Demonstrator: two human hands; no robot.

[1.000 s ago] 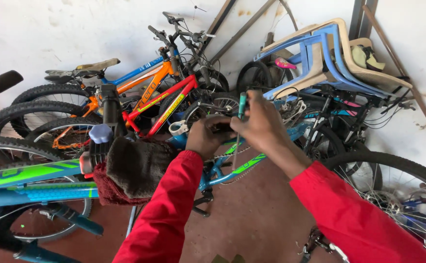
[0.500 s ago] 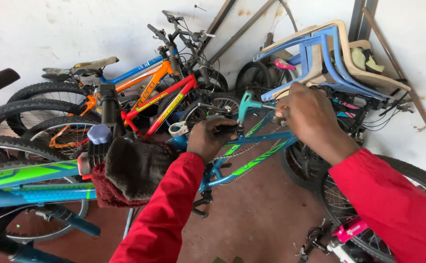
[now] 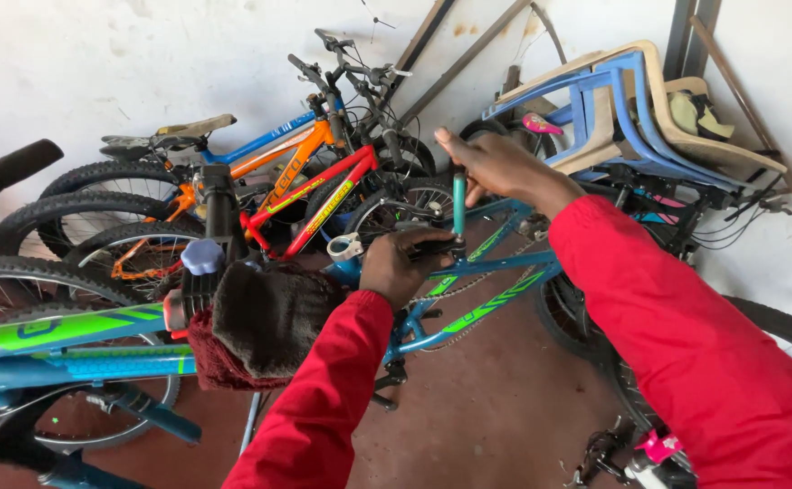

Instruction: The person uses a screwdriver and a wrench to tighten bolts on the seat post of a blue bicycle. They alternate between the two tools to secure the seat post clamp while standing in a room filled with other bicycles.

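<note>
The left hand (image 3: 402,264) is closed around a dark part at the top of the blue-and-green bicycle frame (image 3: 491,294), its fingers wrapped tight so that what lies inside the fist is mostly hidden. Straight above that fist stands a teal-handled tool (image 3: 458,201), upright, its lower end meeting the clamped part. The right hand (image 3: 496,167) rests on the tool's upper end, fingers curled loosely over the handle, thumb stretched out to the left; how firmly it presses cannot be told.

The frame lies tilted across the red-brown floor (image 3: 496,417), which carries everything here. Bare floor opens below the frame, toward the lower edge of the view, between the two red sleeves. To the left, a brown knitted cloth (image 3: 265,317) drapes over another blue-and-green bicycle (image 3: 61,349), touching the left sleeve. Behind the hands, an orange bicycle (image 3: 278,163) and a red one (image 3: 324,204) lean crowded against the white wall. Stacked plastic chairs (image 3: 631,109) fill the far right corner, near the right hand.
</note>
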